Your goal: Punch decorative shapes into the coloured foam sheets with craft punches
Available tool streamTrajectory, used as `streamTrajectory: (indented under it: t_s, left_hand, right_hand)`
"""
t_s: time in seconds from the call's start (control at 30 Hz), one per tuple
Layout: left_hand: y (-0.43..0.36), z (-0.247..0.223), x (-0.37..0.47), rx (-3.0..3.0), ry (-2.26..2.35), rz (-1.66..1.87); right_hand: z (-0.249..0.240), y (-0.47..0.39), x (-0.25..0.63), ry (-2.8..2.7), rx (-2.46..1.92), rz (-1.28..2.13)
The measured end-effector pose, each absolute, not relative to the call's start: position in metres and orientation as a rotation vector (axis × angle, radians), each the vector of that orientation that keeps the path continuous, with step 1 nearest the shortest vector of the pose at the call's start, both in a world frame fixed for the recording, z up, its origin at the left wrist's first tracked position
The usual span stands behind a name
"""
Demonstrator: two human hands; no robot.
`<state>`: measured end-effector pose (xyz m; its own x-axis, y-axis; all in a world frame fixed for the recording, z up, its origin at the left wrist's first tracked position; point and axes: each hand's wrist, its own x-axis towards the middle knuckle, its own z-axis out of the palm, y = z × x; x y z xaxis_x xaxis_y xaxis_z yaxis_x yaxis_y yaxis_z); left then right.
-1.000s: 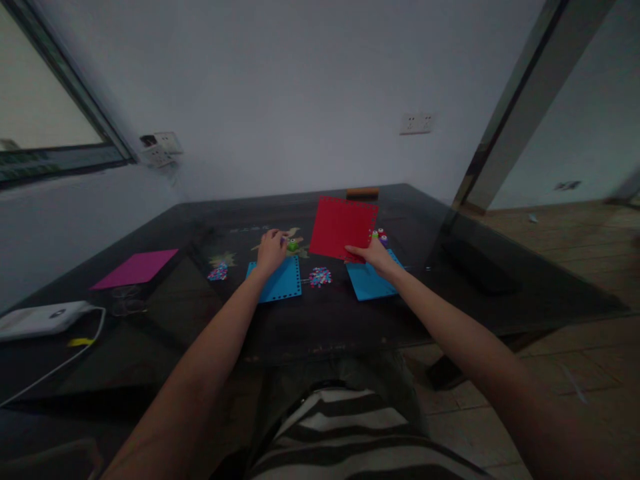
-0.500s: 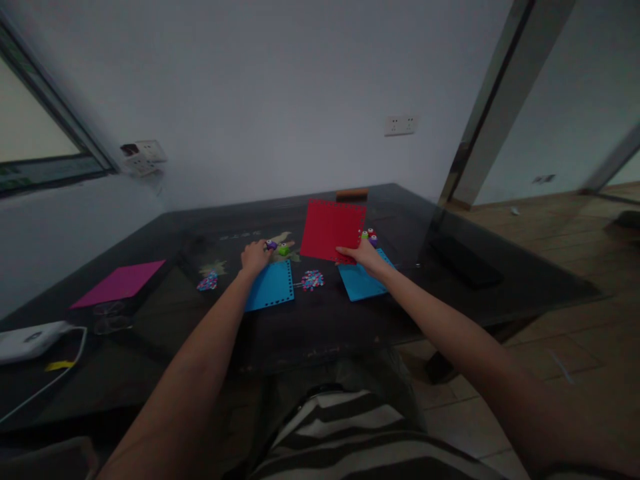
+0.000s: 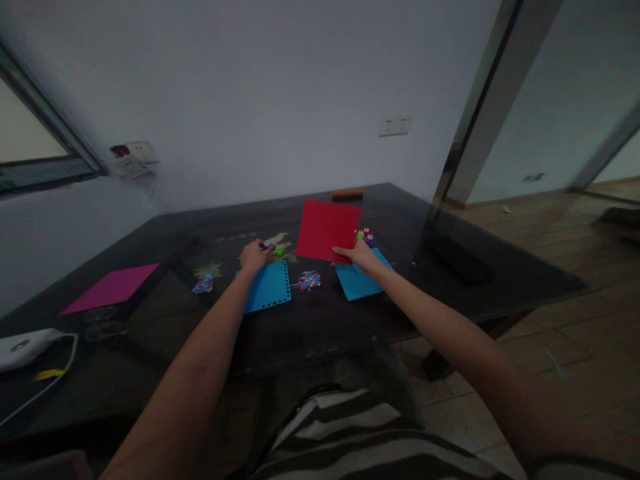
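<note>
My right hand (image 3: 361, 257) holds a red sheet (image 3: 326, 229) by its lower edge, tilted up above the dark table (image 3: 320, 320). Its top and right edges are punched into a scalloped border. My left hand (image 3: 254, 256) is closed around a small purple punch (image 3: 269, 246), next to a green punch (image 3: 281, 250). A blue sheet with punched edges (image 3: 267, 287) lies just below my left hand. A second blue sheet (image 3: 361, 279) lies under my right hand. A heap of punched paper bits (image 3: 309, 280) sits between the two blue sheets.
More small punches (image 3: 365, 235) stand right of the red sheet. A magenta sheet (image 3: 111, 288) lies at the left, a second heap of bits (image 3: 203, 285) nearby. A white device with a cable (image 3: 23, 340) sits at far left. An orange-brown block (image 3: 347, 194) lies at the table's far edge.
My left hand has drawn back from the green punch and closed on the purple one. The red sheet stays held upright. The view has shifted slightly to the right.
</note>
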<state>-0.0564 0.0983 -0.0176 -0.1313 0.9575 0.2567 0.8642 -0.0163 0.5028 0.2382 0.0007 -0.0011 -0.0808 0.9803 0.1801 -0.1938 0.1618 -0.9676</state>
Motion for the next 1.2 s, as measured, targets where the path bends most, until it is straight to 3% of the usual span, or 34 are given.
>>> streamTrajectory:
  t_s: [0.13,0.3,0.4,0.57,1.2]
  left_hand:
    - [0.095,-0.009,-0.055,1.645,1.858,1.272]
    - [0.074,0.015,-0.030,1.051,1.135,1.624]
    - [0.048,0.026,-0.010,0.855,0.838,1.504]
    - [0.003,0.027,0.019,0.705,0.711,1.337]
    - [-0.033,0.017,0.036,1.079,0.867,1.095]
  right_hand:
    - [0.002,-0.002,0.236,-1.196,-0.881,1.249]
    - [0.006,-0.006,0.235,-1.202,-0.901,1.252]
    - [0.008,-0.009,0.232,-1.173,-0.867,1.241]
    - [0.007,-0.012,0.225,-1.129,-0.825,1.256]
    - [0.001,-0.011,0.219,-1.075,-0.801,1.202]
